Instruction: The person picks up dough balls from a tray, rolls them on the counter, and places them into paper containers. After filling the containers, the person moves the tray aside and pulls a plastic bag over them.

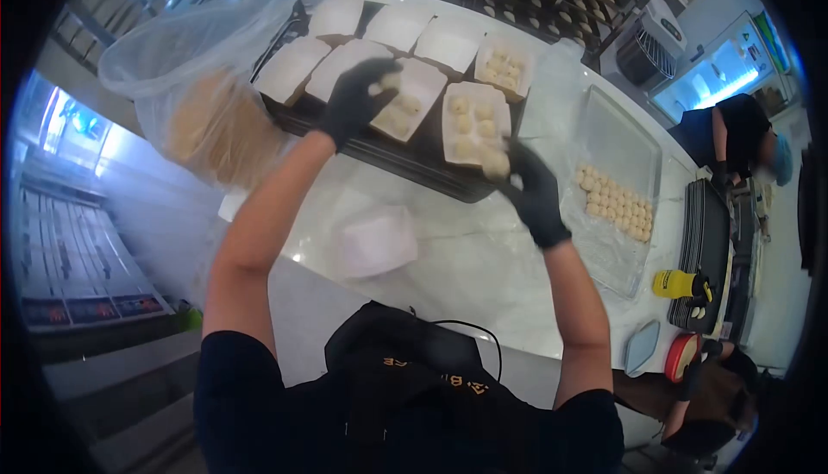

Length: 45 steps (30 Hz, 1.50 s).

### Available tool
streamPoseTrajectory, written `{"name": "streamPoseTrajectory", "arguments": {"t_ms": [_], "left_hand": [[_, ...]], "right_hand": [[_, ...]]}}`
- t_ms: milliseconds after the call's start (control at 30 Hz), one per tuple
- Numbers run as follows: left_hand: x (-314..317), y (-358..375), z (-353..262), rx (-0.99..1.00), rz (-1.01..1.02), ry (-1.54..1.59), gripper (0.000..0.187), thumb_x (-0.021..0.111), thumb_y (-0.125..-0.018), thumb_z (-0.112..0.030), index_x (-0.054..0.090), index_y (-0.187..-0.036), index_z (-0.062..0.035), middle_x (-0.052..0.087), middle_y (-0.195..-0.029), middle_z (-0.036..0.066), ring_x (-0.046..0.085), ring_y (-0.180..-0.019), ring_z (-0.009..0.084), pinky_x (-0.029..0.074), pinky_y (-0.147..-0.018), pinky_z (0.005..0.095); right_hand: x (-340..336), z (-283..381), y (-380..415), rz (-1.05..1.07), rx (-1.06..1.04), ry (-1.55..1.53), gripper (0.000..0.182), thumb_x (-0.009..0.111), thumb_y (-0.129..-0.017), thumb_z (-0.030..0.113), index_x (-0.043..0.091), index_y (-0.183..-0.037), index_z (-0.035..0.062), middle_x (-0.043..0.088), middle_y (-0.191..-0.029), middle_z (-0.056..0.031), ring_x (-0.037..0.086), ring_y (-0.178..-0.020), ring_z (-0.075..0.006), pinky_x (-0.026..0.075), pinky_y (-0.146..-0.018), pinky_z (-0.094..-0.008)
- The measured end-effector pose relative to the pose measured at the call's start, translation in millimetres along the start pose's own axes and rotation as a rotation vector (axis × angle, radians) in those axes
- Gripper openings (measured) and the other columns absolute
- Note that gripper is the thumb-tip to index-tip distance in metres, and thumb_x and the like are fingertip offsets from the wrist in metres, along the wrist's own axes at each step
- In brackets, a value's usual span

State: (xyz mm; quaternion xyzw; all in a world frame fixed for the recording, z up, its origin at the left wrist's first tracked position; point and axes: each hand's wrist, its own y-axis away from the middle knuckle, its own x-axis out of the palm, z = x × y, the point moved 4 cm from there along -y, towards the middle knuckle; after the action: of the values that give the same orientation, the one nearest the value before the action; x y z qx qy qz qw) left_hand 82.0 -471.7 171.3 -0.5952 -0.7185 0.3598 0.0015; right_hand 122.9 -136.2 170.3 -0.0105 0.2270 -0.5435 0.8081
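My left hand [355, 105], in a black glove, is closed around a pale dough ball [385, 84] above a white paper tray [423, 79] with several dough balls in it. My right hand [533, 191], gloved too, has its fingers curled at a dough ball [495, 163] by the near right corner of another paper tray [452, 148]. That tray holds several dough balls in rows. Motion blurs the right fingertips a little. The paper trays stand on a stack of dark baking pans [414, 166].
More paper trays [448, 40] line the pans, one with dough balls. On the right, a clear plastic bin [623, 120] holds many dough balls. A plastic bag [216, 120] stands left; a white paper piece [378, 241] lies in front. Two other people work at right, near a yellow bottle [674, 283].
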Motion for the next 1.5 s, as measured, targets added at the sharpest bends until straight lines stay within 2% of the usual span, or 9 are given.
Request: {"name": "streamPoseTrajectory", "arguments": {"t_ms": [233, 400, 700, 800, 867, 1033, 1233, 1367, 1500], "left_hand": [[49.9, -70.9, 95.5, 0.174, 0.254, -0.314, 0.034, 0.078, -0.074, -0.017, 0.070, -0.108, -0.0126, 0.070, -0.102, 0.011, 0.065, -0.099, 0.0308, 0.051, -0.091, 0.0411], [63.3, -73.3, 110.8, 0.257, 0.351, -0.431, 0.029, 0.077, -0.071, -0.017, 0.071, -0.100, -0.0135, 0.070, -0.093, 0.010, 0.066, -0.090, 0.0307, 0.052, -0.082, 0.0423], [67.6, -73.1, 88.6, 0.336, 0.392, -0.494, 0.024, 0.071, -0.074, -0.014, 0.072, -0.098, -0.0153, 0.069, -0.083, 0.010, 0.067, -0.083, 0.0299, 0.052, -0.076, 0.0421], [70.4, -65.9, 79.2, 0.421, 0.386, -0.532, 0.023, 0.070, -0.077, -0.017, 0.071, -0.100, -0.0146, 0.069, -0.084, 0.010, 0.066, -0.086, 0.0297, 0.051, -0.079, 0.0428], [70.5, -58.7, 72.9, 0.541, 0.309, -0.504, 0.024, 0.069, -0.079, -0.019, 0.071, -0.102, -0.0130, 0.069, -0.085, 0.009, 0.065, -0.090, 0.0295, 0.049, -0.082, 0.0438], [75.3, -57.8, 84.0, 0.345, 0.344, -0.435, 0.023, 0.072, -0.077, -0.020, 0.072, -0.097, -0.0091, 0.070, -0.088, 0.010, 0.064, -0.092, 0.0303, 0.048, -0.084, 0.0441], [91.1, -52.3, 105.2, 0.401, 0.353, -0.415, 0.020, 0.074, -0.078, -0.020, 0.075, -0.096, -0.0112, 0.070, -0.090, 0.011, 0.064, -0.090, 0.0321, 0.047, -0.085, 0.0462], [94.3, -58.0, 66.3, 0.470, 0.368, -0.560, 0.026, 0.075, -0.079, -0.023, 0.074, -0.103, -0.0130, 0.070, -0.096, 0.008, 0.063, -0.096, 0.0299, 0.045, -0.090, 0.0451], [102.3, -52.1, 59.6, 0.476, 0.425, -0.788, 0.030, 0.075, -0.079, -0.025, 0.073, -0.106, -0.0133, 0.070, -0.098, 0.007, 0.062, -0.097, 0.0299, 0.045, -0.092, 0.0452]], "right_hand": [[88.8, -45.2, -194.3, 0.108, -0.241, 0.548, 0.037, 0.080, -0.075, 0.021, 0.071, -0.109, 0.0108, 0.070, -0.106, -0.0079, 0.065, -0.097, -0.0266, 0.051, -0.083, -0.0383], [113.3, -74.3, -214.3, 0.246, -0.477, 0.897, 0.024, 0.073, -0.072, 0.025, 0.073, -0.096, 0.0181, 0.070, -0.095, -0.0027, 0.063, -0.093, -0.0266, 0.049, -0.078, -0.0408], [117.0, -67.1, -217.3, 0.369, -0.301, 1.054, 0.022, 0.072, -0.076, 0.017, 0.073, -0.097, 0.0147, 0.071, -0.096, -0.0049, 0.063, -0.094, -0.0283, 0.049, -0.080, -0.0410], [77.4, -47.0, -191.8, -0.093, -0.227, 0.367, 0.024, 0.069, -0.080, 0.008, 0.072, -0.104, 0.0093, 0.072, -0.104, -0.0087, 0.065, -0.100, -0.0307, 0.051, -0.087, -0.0420], [49.4, -25.5, -155.0, -0.316, -0.325, 0.454, 0.027, 0.066, -0.084, 0.002, 0.070, -0.111, 0.0062, 0.071, -0.112, -0.0131, 0.066, -0.105, -0.0313, 0.052, -0.090, -0.0400], [-30.5, -50.8, -36.9, -0.428, -0.275, 0.794, 0.037, 0.065, -0.087, -0.001, 0.065, -0.123, 0.0055, 0.069, -0.119, -0.0100, 0.066, -0.103, -0.0219, 0.051, -0.089, -0.0323], [-128.1, -106.6, 135.4, -0.752, 0.252, 0.660, 0.039, 0.071, -0.086, 0.005, 0.065, -0.124, 0.0085, 0.069, -0.119, -0.0059, 0.063, -0.091, -0.0148, 0.051, -0.083, -0.0309], [-177.0, -154.9, 203.5, -0.832, 0.465, 0.702, 0.040, 0.072, -0.086, 0.013, 0.062, -0.125, 0.0088, 0.068, -0.114, -0.0108, 0.065, -0.088, -0.0232, 0.053, -0.080, -0.0343], [-204.0, -198.0, 202.2, -0.716, 0.378, 0.796, 0.036, 0.072, -0.086, 0.014, 0.065, -0.122, 0.0096, 0.069, -0.115, -0.0087, 0.066, -0.089, -0.0199, 0.052, -0.080, -0.0332]]}}
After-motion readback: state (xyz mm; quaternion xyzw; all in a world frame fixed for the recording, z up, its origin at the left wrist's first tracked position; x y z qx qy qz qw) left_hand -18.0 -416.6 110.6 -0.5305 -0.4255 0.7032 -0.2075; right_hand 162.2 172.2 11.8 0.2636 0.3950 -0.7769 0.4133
